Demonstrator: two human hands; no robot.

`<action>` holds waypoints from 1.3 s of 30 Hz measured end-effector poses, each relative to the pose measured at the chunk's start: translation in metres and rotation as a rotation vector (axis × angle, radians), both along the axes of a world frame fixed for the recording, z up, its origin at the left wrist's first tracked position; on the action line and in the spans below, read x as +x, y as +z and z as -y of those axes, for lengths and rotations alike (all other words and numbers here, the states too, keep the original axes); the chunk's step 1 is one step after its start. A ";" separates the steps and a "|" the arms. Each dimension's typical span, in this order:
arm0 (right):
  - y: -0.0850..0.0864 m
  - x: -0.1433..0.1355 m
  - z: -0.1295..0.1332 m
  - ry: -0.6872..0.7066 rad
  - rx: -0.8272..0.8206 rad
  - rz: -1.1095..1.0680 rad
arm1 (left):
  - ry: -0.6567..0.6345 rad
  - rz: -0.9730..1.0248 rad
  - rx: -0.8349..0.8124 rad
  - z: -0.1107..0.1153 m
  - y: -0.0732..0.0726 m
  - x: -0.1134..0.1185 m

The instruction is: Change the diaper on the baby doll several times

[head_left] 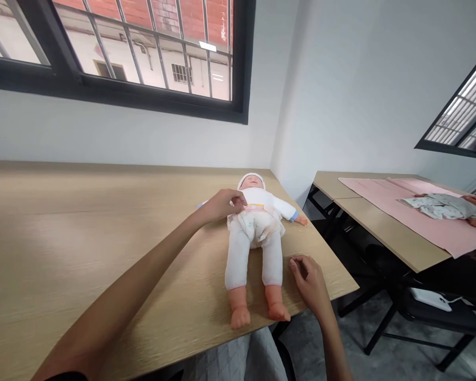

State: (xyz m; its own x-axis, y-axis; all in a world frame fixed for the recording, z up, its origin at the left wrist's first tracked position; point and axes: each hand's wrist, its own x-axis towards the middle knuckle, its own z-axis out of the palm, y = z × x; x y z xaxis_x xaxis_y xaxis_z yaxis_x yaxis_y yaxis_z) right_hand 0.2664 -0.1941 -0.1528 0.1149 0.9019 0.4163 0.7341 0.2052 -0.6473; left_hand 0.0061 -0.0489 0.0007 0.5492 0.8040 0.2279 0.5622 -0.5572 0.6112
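A baby doll (273, 203) in a white top and white cap lies on its back on the table, feet towards me. Around its hips is a white diaper (257, 222) with an orange and pink waistband. My left hand (226, 205) is at the doll's waist on the left side, thumb and fingers closed on the diaper's upper edge; the fingertips are partly hidden. My right hand (308, 278) rests on the table beside the doll's lower leg, holding nothing, fingers loosely bent with the thumb apart.
The wooden table (83, 238) meets a wall under a barred window (150, 42); its right edge lies close to my right hand. Across a gap, another table carries a pink cloth (400, 211) and a second doll (444, 206). A black chair (448, 320) holds a white device (430, 299).
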 end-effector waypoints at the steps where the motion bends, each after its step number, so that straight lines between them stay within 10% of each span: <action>1: 0.000 0.000 0.000 0.002 -0.003 -0.004 | 0.002 0.002 0.004 -0.001 -0.001 0.000; 39: -0.005 0.001 -0.001 0.017 -0.005 -0.008 | 0.062 0.035 -0.012 -0.012 -0.011 -0.006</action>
State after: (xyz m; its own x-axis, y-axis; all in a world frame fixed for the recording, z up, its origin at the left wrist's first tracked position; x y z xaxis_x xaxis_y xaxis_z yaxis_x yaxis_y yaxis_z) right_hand 0.2672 -0.1933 -0.1573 0.1030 0.9058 0.4110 0.7253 0.2144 -0.6543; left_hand 0.0002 -0.0366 -0.0107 0.4901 0.8391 0.2362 0.5738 -0.5145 0.6372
